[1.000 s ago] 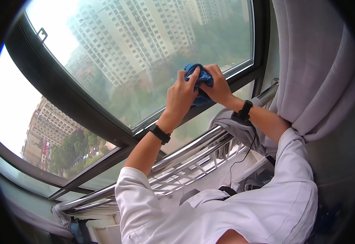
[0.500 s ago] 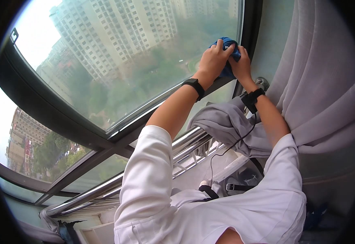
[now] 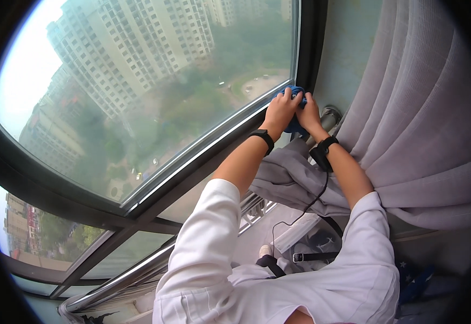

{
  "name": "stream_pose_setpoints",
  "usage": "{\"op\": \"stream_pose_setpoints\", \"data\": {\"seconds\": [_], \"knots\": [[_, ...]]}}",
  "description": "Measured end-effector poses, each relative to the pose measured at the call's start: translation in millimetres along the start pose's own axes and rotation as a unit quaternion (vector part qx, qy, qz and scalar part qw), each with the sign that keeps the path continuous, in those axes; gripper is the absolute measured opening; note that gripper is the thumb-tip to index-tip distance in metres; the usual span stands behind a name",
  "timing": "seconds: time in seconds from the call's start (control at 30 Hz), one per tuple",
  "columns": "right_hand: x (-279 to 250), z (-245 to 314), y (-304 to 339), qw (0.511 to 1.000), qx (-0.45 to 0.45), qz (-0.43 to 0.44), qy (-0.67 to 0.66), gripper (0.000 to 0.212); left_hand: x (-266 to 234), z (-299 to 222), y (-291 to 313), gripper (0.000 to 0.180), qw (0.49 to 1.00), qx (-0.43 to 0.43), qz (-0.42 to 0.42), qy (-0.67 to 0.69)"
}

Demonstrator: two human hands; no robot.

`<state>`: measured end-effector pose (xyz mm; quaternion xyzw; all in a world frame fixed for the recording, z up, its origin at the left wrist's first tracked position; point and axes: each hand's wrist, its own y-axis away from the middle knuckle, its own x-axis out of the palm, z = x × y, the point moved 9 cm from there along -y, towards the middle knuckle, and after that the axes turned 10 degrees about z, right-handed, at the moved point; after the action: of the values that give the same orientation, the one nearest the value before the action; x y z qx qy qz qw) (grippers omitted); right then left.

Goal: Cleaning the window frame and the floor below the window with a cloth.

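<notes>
Both hands close around a bunched blue cloth (image 3: 296, 125) at the lower right corner of a large window pane (image 3: 170, 102). My left hand (image 3: 282, 110) presses its fingers over the top of the cloth. Beside it, almost touching, my right hand (image 3: 308, 116) grips the cloth's right side. Part of the cloth hangs below the hands, against the dark window frame (image 3: 208, 146). Black bands circle both wrists, and a thin dark cable (image 3: 322, 189) runs down from the right one.
A grey curtain (image 3: 408, 119) hangs at the right, its gathered part (image 3: 281, 173) draped below my forearms. A metal railing (image 3: 127, 275) runs along the lower left under the window. A dark strap with a buckle (image 3: 316, 256) lies across my front. Tall buildings (image 3: 133, 48) stand outside.
Both hands have moved down with the blue cloth, from higher on the pane's right edge to its bottom corner. My view has shifted too.
</notes>
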<state>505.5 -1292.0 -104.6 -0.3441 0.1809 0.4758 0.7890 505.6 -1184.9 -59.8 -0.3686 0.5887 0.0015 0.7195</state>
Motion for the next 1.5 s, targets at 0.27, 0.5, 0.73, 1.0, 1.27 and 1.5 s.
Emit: {"op": "stream_pose_setpoints", "data": {"seconds": [0.27,0.5,0.73,1.0,1.27,1.5], "knots": [[-8,-44,-23,0.996,0.080,-0.024,0.012,0.050,20,-5,-30,0.032,0.999,0.006,-0.053,-0.005],[-6,-26,-4,0.994,0.075,-0.050,0.059,0.046,15,0,-11,0.030,0.998,0.000,-0.055,0.032],[30,66,46,0.993,-0.082,0.055,0.068,0.045,-49,18,72,0.033,0.995,-0.061,0.070,0.037],[115,202,132,0.943,-0.184,0.266,0.070,0.042,-130,57,225,0.056,0.957,-0.231,0.161,0.070],[194,323,225,0.864,-0.324,0.383,-0.041,0.039,-221,77,372,0.060,0.894,-0.421,0.153,0.009],[233,380,271,0.827,-0.401,0.391,-0.049,0.038,-257,84,439,0.059,0.851,-0.511,0.114,-0.037]]}}
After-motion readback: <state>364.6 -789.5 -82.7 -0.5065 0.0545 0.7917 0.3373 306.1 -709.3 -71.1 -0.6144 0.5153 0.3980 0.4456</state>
